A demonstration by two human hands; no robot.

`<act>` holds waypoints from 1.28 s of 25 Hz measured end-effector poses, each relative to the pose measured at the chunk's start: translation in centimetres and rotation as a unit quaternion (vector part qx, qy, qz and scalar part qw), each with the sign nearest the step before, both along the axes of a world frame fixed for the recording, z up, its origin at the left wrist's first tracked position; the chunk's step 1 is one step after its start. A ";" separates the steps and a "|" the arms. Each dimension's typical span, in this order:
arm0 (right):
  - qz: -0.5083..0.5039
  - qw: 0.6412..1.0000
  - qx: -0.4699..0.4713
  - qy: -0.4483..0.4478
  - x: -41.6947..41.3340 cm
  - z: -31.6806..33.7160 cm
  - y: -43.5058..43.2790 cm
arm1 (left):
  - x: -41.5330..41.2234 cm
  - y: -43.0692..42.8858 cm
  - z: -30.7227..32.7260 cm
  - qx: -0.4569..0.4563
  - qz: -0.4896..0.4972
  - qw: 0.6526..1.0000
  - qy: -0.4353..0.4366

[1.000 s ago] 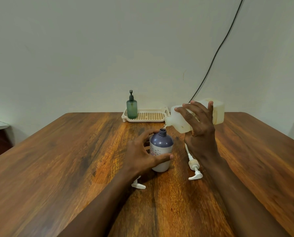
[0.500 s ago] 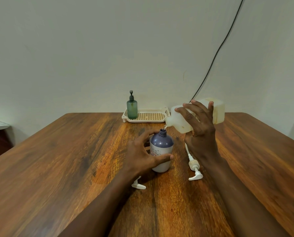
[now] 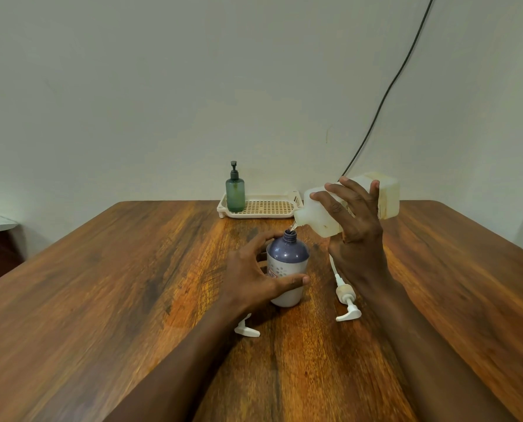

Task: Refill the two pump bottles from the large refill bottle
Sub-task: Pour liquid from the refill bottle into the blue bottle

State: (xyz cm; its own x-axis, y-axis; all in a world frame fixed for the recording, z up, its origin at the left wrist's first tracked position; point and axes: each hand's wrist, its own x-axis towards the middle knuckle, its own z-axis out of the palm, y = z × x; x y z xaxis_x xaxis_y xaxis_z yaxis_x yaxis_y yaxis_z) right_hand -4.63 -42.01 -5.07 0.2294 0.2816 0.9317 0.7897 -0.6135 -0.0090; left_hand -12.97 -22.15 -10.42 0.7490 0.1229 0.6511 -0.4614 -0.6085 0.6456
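- The left hand [image 3: 254, 278] wraps around the purple-topped pump bottle [image 3: 287, 269] from its left side, thumb across the near face and fingers curled behind, and holds it upright on the table [image 3: 102, 300].
- The right hand [image 3: 353, 226] is closed over the large refill bottle [image 3: 321, 213], fingers spread across its near side, and holds it tipped far over with the spout down and left, just above the open neck of the purple-topped pump bottle.
- Against the pictures of half a second and a second ago, almost nothing has shifted: both hands and both bottles keep the same pose, and a thin clear stream shows between spout and neck.
- The judgement from this is that the pour is steady and ongoing; how full the bottle is cannot be told through its opaque wall.
- Count of pump bottles: two. One is under the pour at the middle of the table; the green pump bottle [image 3: 235, 193] stands far off in the left end of the cream tray [image 3: 272, 208], its pump on.
- Count of refill bottles: one.
- Count of loose pump heads: two. One pump head with tube [image 3: 345, 296] lies right of the purple-topped bottle; another white pump head [image 3: 247, 330] shows partly beneath the left wrist.
- Count of trays: one, at the far edge.
- Whether the green bottle has been filled cannot be told.
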 end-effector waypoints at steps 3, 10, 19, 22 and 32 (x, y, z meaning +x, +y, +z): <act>0.002 1.000 0.004 -0.001 0.0 0.1 0.0 | 0.0 0.0 0.0 0.001 0.006 1.000 0.001; 0.009 1.000 0.005 -0.005 0.0 0.1 0.0 | -0.1 -0.1 0.1 0.000 0.000 1.000 0.001; 0.003 1.000 0.006 -0.004 -0.3 0.2 -0.1 | -0.1 0.0 0.1 0.000 -0.001 1.000 0.000; 0.005 1.000 0.008 -0.005 -0.4 0.3 -0.1 | -0.2 -0.1 0.1 -0.001 -0.003 1.000 0.000; 0.008 1.000 0.002 -0.017 0.0 0.2 0.0 | -0.1 -0.1 0.2 0.006 0.000 1.000 0.000</act>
